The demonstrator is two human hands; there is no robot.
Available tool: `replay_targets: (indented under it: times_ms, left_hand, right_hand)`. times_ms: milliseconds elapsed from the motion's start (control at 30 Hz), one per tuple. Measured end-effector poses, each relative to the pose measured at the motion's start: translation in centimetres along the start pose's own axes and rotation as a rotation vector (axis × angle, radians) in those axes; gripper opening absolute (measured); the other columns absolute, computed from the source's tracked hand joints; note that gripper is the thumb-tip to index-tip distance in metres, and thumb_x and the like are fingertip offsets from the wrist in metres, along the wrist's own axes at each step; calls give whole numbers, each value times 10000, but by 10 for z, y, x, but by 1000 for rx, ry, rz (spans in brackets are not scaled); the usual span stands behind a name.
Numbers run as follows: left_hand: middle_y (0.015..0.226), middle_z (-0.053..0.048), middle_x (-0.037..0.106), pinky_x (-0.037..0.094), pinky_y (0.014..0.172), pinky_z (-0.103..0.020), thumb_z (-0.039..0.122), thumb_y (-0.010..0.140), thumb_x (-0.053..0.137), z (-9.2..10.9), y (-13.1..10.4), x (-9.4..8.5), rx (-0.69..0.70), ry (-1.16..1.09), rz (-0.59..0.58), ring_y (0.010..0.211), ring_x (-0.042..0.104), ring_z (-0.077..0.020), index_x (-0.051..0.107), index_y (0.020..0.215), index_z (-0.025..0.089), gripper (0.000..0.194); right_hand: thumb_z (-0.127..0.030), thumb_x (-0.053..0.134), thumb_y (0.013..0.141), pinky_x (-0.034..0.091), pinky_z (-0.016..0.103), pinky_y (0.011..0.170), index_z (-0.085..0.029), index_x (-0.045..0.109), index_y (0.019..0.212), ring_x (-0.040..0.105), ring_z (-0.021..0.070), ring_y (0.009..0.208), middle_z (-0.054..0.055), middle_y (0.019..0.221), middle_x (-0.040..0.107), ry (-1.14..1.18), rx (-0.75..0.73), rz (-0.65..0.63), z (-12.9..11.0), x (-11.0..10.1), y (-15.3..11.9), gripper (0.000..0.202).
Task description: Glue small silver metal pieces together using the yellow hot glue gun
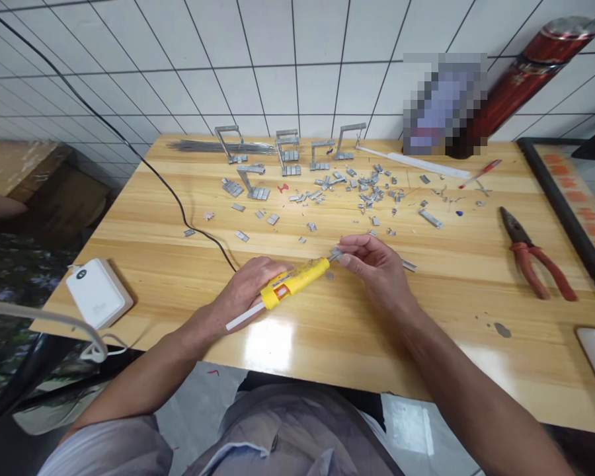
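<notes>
My left hand (245, 291) is wrapped round a yellow glue gun (302, 277), with a white glue stick (244, 317) out of its rear end. The gun's nozzle points up and right, to the fingertips of my right hand (371, 261). Those fingers pinch a small grey metal piece (336, 253) at the nozzle tip. Beyond the hands, many small grey pieces (371, 192) lie scattered. Several small bent grey frames (256, 182) stand on flat segmented bases towards the wall.
On the wooden table (327, 344) are red-handled pliers (530, 258) at right and a white power bank (99, 293) at left. A red flask (525, 79) stands by the wall. A black cable (171, 192) runs to my left hand. Thin rods (213, 147) lie at the back.
</notes>
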State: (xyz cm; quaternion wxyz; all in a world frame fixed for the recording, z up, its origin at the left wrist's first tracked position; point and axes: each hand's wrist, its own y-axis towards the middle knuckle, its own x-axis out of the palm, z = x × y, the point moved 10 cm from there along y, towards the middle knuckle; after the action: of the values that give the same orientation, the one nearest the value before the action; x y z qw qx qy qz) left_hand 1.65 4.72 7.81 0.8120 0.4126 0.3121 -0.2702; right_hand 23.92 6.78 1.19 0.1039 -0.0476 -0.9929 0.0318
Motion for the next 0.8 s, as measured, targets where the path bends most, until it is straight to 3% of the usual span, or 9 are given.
replay_targets:
  times_ms: [167, 800]
  left_hand:
    - [1112, -114, 772, 563, 829, -345, 266, 1112, 501, -7, -1, 1, -59, -3, -29, 905, 718, -208, 588, 1378, 205, 286]
    - [1137, -122, 764, 559, 811, -334, 273, 1124, 500, -3, -2, -1, -25, 17, 13, 922, 712, -198, 549, 1390, 200, 280]
  right_hand:
    - [-459, 968, 710, 624, 337, 793, -272, 789, 986, 751, 185, 892, 20, 955, 819, -4, 16, 3, 4, -1, 0, 378]
    - [-395, 982, 697, 615, 311, 837, -284, 806, 1000, 754, 169, 920, 11, 978, 828, 42, 37, 27, 9, -5, 0, 367]
